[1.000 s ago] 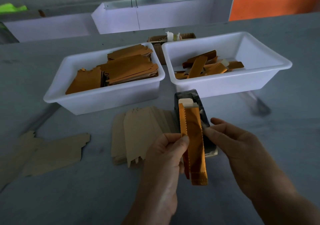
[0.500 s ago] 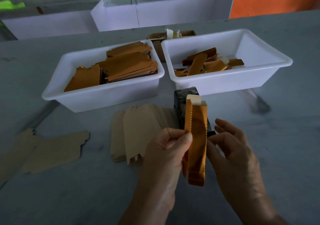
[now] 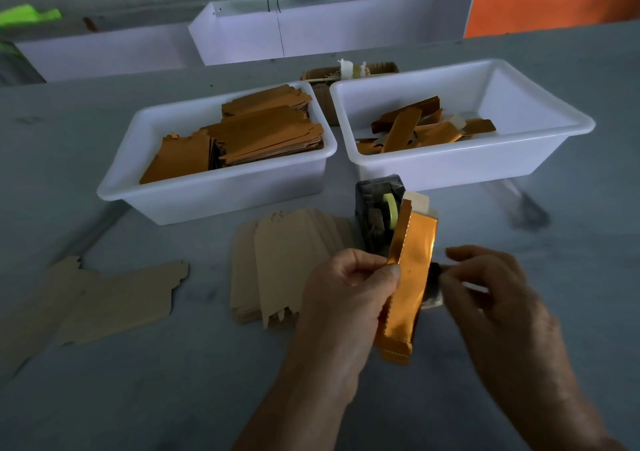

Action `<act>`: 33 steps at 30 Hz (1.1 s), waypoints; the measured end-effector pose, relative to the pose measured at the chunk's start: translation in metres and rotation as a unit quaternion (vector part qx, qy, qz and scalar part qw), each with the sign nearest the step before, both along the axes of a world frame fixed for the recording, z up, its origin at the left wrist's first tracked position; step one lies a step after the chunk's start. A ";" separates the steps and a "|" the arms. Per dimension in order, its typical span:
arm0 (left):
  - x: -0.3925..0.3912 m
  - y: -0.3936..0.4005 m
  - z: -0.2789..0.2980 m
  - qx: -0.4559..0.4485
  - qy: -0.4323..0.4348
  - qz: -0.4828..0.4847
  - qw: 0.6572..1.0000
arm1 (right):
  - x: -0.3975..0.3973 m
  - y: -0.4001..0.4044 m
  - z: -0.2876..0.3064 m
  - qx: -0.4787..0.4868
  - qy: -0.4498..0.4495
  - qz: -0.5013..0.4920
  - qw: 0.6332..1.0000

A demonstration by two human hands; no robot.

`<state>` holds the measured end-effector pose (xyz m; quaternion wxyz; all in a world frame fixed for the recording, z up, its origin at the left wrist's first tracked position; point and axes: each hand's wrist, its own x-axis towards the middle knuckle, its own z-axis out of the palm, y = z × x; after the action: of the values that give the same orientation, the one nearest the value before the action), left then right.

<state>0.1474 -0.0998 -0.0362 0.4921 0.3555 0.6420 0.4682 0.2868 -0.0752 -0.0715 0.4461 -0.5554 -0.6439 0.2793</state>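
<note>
While the left hand point(image 3: 346, 298) pinches a gold foil box point(image 3: 412, 270) above the bench point(image 3: 145, 388) | right hand point(image 3: 502, 308) curls beside the tape dispenser point(image 3: 375, 204), grip unclear

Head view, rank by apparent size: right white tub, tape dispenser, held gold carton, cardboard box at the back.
1. right white tub
2. gold carton, enlarged by nearness
3. tape dispenser, partly hidden behind it; order with carton unsure
4. cardboard box, mostly hidden
</note>
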 end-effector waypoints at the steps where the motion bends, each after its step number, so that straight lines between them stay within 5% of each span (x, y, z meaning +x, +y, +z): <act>1: -0.001 -0.001 0.000 -0.006 -0.013 -0.003 1.000 | 0.006 0.000 0.004 -0.018 0.041 0.004 0.999; 5: -0.007 -0.005 0.003 -0.017 -0.084 -0.007 0.996 | 0.016 -0.006 0.029 -0.103 0.177 0.123 0.971; 10: -0.013 -0.009 0.004 -0.028 -0.095 -0.016 0.995 | 0.005 -0.005 0.045 -0.145 0.134 0.270 0.942; 33: -0.026 -0.011 0.007 -0.041 -0.174 -0.105 0.978 | -0.011 0.005 0.040 -0.119 -0.009 0.223 0.968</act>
<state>0.1217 -0.1106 -0.0294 0.6565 0.3137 0.5243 0.4423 0.2759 -0.0702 -0.0312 0.2977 -0.4493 -0.7177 0.4410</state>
